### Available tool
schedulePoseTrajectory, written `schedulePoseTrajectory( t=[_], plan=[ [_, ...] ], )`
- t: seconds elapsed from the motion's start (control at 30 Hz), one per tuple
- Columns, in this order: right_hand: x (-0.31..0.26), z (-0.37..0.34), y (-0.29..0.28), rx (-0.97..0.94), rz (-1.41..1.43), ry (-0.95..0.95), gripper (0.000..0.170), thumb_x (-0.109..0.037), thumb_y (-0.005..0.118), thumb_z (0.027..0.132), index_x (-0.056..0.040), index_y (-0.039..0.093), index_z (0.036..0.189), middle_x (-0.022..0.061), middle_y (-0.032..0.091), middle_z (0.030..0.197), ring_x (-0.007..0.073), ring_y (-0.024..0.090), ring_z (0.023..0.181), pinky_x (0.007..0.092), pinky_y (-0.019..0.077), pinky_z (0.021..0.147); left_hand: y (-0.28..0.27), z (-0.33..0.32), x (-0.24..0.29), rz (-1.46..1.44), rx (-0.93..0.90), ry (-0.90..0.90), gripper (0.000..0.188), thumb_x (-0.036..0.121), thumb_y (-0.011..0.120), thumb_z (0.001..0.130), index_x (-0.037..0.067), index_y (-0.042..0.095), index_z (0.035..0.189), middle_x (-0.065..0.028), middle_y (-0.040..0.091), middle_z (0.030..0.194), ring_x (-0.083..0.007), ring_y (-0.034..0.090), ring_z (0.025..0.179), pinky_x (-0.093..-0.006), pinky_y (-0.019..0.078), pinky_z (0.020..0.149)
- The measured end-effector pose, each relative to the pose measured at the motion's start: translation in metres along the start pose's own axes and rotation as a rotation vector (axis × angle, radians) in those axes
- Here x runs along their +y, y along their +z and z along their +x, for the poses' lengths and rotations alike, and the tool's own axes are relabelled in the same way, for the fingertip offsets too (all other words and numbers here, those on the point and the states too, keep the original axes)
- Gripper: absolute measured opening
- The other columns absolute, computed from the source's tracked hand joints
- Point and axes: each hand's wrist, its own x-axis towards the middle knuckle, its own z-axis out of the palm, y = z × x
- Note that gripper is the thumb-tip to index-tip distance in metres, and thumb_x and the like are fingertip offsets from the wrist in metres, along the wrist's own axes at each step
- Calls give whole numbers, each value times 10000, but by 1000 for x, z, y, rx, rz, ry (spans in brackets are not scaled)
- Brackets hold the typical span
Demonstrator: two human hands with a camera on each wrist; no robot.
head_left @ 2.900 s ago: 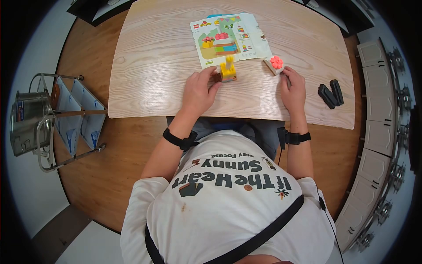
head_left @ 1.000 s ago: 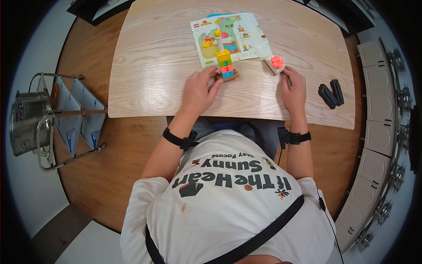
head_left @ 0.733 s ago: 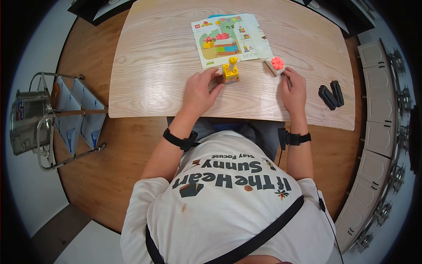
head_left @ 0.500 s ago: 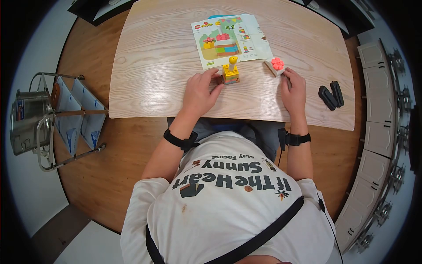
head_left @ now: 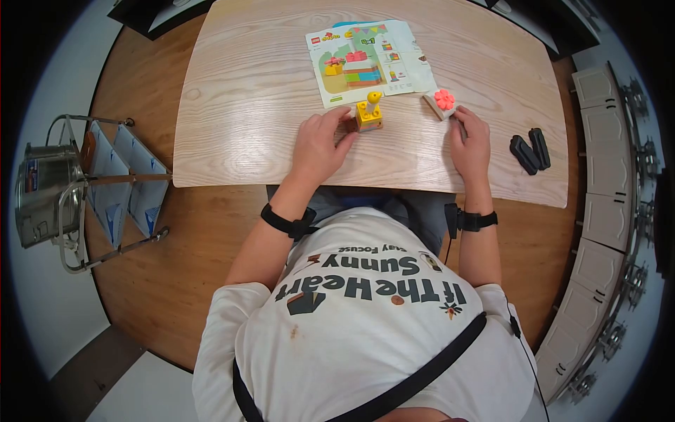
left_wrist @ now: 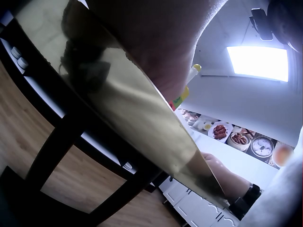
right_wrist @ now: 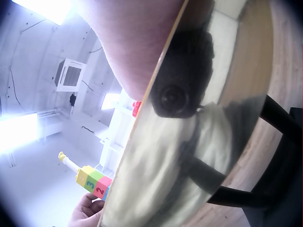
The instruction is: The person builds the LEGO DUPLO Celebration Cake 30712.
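Note:
A small tower of toy bricks (head_left: 369, 121) stands upright in front of my left hand (head_left: 320, 146). That hand's thumb and fingertips hold it low at its base. In the right wrist view the tower's side shows a yellow block (right_wrist: 85, 176), a green block numbered 3 (right_wrist: 92, 181) and a pink block numbered 2 (right_wrist: 100, 187). A white candle (right_wrist: 72, 164) with a yellow tip rises on top. My right hand (head_left: 470, 144) rests on the table, its fingertips right at the edge of a white brick (head_left: 434, 107) that carries a pink flower (head_left: 444, 99).
A printed building-brick booklet (head_left: 369, 63) lies beyond both hands, with something blue showing under its far edge. Two black objects (head_left: 531, 150) lie on the table (head_left: 246, 84) to the right. A metal cart (head_left: 116, 183) stands at the table's left.
One second ago the tower leaned away, its numbered side facing up; it now stands upright, showing its studs and candle. The right hand and the flower brick have stayed about where they were.

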Motion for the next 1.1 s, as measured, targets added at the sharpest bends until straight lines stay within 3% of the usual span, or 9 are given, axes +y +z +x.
schedulePoseTrajectory(
  t=[0.07,0.37,0.87,1.1],
  plan=[
    [0,4,1,6,-1,-11,207,-98,723,976,-59,761,1176,112,753,1325,351,649,1201,439,517,1049,-1,2,-1,18,15,23,517,186,851,900,77,660,1368,-71,780,1105,-265,648,851,-409,534,813],
    [1,1,1,3,-6,-13,204,-95,721,977,-55,759,1173,116,752,1323,353,651,1200,440,516,1049,-1,3,-1,17,25,18,507,189,860,895,65,672,1349,-87,757,1069,-269,669,883,-405,537,812],
    [-2,5,0,-9,-4,-1,213,-91,720,976,-52,759,1182,116,750,1329,352,647,1207,440,518,1049,-1,2,-2,-7,47,25,505,120,859,867,118,687,1342,-22,761,1155,-238,619,796,-391,528,796],
    [0,5,2,0,-2,-15,209,-90,717,975,-52,760,1176,116,751,1328,351,648,1203,439,516,1049,-3,4,-1,50,28,20,482,202,837,913,74,673,1348,-56,774,1058,-234,619,798,-383,521,785]
  ],
)
